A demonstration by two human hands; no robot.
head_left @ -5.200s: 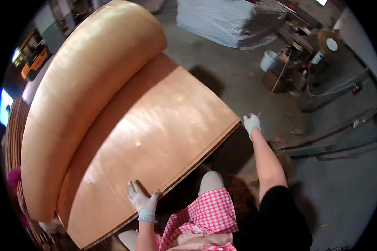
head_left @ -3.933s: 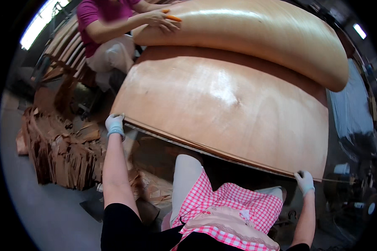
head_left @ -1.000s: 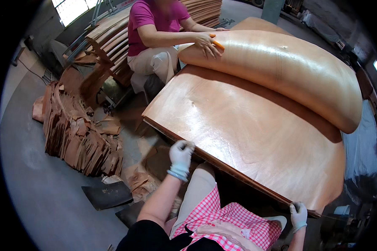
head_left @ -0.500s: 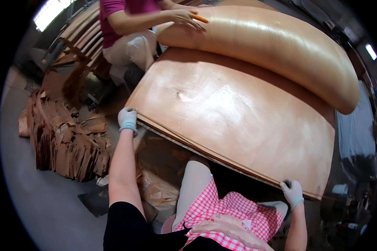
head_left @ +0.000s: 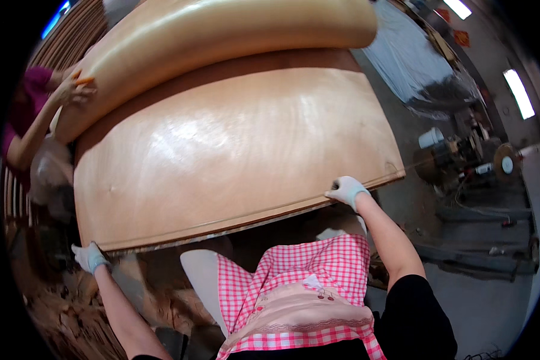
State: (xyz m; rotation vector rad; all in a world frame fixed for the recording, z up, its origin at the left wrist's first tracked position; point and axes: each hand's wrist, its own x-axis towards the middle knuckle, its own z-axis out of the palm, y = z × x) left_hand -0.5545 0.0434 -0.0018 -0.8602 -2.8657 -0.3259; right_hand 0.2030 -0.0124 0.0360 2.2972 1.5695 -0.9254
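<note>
A wide, pale wood veneer sheet (head_left: 234, 144) lies on a stack in front of me, its near edge running across at my lap. My right hand (head_left: 348, 191), in a white glove, is closed on that edge toward the right, thumb and fingers curled at it. At the near left corner my gloved left hand (head_left: 90, 257) touches the edge with its fingers apart. Across the far side a large curled wood sheet (head_left: 234, 30) bends up and over. A co-worker's hand (head_left: 75, 91) rests against its left end with an orange stick-like thing between the fingers.
Torn brown veneer scraps (head_left: 72, 321) heap at the lower left. On the right stand a white bucket (head_left: 431, 138) and a low metal frame (head_left: 486, 231) with machine parts. Plastic sheeting (head_left: 408, 54) covers something at the far right.
My view has swung right, so the stack sits further left and turned. My right hand has shifted inward from the right corner; my left hand's fingers have spread at the left corner.
</note>
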